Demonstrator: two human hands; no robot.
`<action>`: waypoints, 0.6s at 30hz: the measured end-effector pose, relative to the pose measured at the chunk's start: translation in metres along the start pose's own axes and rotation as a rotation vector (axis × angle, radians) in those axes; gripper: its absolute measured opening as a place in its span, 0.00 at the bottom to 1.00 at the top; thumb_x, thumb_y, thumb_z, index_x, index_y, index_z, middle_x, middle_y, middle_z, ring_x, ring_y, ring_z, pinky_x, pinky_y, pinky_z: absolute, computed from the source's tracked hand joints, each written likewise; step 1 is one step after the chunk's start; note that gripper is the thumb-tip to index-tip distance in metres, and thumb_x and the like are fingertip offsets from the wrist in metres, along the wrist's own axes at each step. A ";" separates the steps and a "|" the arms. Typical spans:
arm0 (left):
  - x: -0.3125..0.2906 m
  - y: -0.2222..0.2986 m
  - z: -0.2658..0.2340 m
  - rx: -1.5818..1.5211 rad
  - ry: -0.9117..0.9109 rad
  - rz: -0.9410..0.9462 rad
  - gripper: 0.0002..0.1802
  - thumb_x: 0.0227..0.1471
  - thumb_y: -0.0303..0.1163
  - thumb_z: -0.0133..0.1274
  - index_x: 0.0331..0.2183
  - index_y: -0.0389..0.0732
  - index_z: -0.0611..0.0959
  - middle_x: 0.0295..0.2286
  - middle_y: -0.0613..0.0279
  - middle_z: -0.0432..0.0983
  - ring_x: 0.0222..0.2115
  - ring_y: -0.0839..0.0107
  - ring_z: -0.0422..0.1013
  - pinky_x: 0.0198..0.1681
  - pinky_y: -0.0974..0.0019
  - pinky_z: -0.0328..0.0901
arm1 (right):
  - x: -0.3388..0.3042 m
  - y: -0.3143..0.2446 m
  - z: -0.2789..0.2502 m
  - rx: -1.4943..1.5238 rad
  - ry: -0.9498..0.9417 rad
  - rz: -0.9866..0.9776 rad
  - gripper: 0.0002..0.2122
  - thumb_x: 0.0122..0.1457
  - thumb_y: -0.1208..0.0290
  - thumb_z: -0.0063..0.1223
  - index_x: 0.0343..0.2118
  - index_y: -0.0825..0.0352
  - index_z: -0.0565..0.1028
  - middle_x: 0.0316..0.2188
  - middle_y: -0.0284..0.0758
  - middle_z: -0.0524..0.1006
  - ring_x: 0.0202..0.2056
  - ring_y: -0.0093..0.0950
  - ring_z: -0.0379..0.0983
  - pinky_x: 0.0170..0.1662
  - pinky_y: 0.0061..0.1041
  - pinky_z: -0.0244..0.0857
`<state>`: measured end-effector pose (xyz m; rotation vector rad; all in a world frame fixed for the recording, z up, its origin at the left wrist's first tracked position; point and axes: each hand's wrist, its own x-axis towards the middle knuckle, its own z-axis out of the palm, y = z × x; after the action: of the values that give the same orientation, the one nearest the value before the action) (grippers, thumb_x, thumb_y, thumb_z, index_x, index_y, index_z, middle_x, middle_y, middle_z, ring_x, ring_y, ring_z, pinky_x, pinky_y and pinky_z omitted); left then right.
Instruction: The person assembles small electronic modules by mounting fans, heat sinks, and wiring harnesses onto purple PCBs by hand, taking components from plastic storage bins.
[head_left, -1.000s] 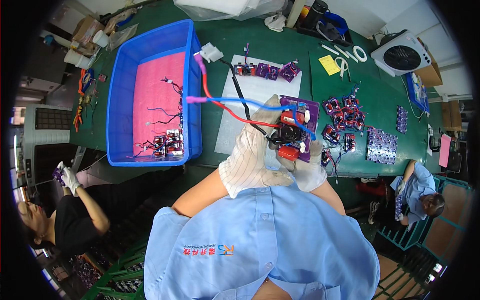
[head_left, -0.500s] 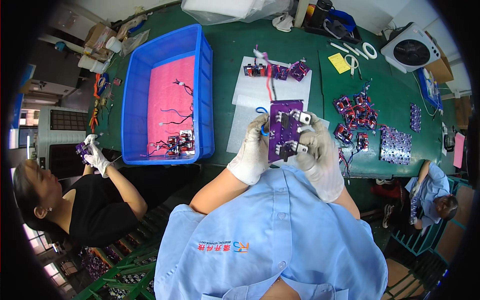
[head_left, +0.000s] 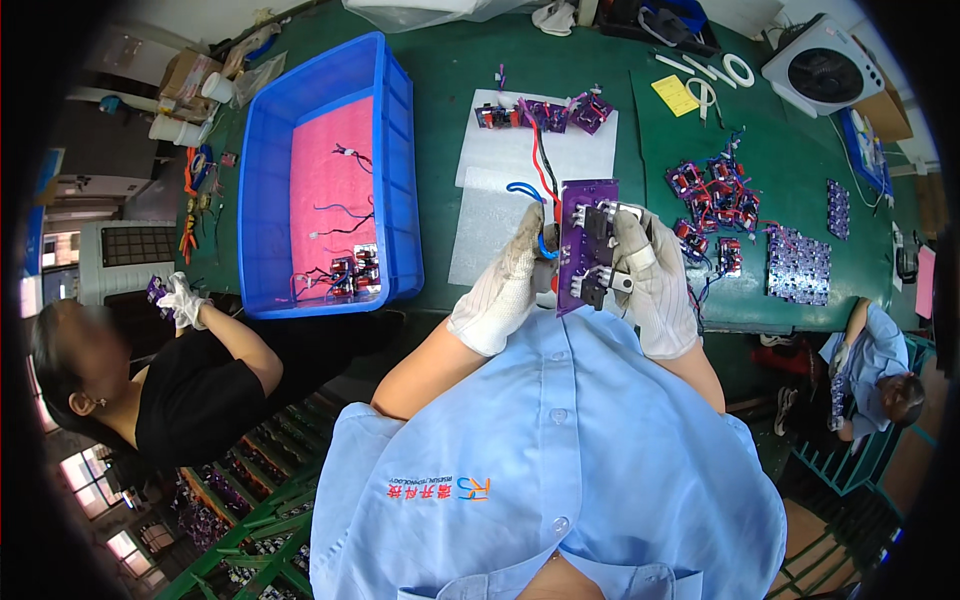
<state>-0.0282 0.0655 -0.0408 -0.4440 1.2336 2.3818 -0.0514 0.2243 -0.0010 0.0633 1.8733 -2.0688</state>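
Observation:
Between my two gloved hands stands a purple circuit board (head_left: 577, 235), tilted so that its soldered side and black transistors with metal tabs face right. My left hand (head_left: 512, 275) grips its left side, where a blue wire loop and red and black wires stick out. My right hand (head_left: 652, 285) is closed at the board's right, its fingers on the metal tabs of the transistors. Beyond the hands, several wired purple boards (head_left: 545, 115) lie in a row on a white foam sheet (head_left: 490, 235).
A blue bin (head_left: 400, 190) with pink lining and wired boards stands left. To the right lie a pile of wired boards (head_left: 715, 200), bare board panels (head_left: 798, 265), tape rolls and a fan (head_left: 825, 72). Co-workers sit at left (head_left: 200, 385) and far right (head_left: 870, 370).
The board has turned, showing more of its edge and component side, and moved slightly right. My right fingers have come onto the metal tabs. The view has shifted a little.

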 end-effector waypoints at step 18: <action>0.007 0.045 -0.010 0.504 0.213 0.268 0.33 0.55 0.56 0.36 0.30 0.33 0.77 0.20 0.61 0.72 0.20 0.79 0.65 0.22 0.75 0.60 | 0.004 -0.021 0.007 -0.004 -0.192 -0.157 0.22 0.59 0.55 0.43 0.41 0.74 0.68 0.20 0.27 0.65 0.23 0.15 0.55 0.26 0.17 0.52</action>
<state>-0.0555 0.0350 -0.0183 -0.3932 2.0308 2.1470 -0.0598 0.2183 0.0189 -0.2815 1.8158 -2.0885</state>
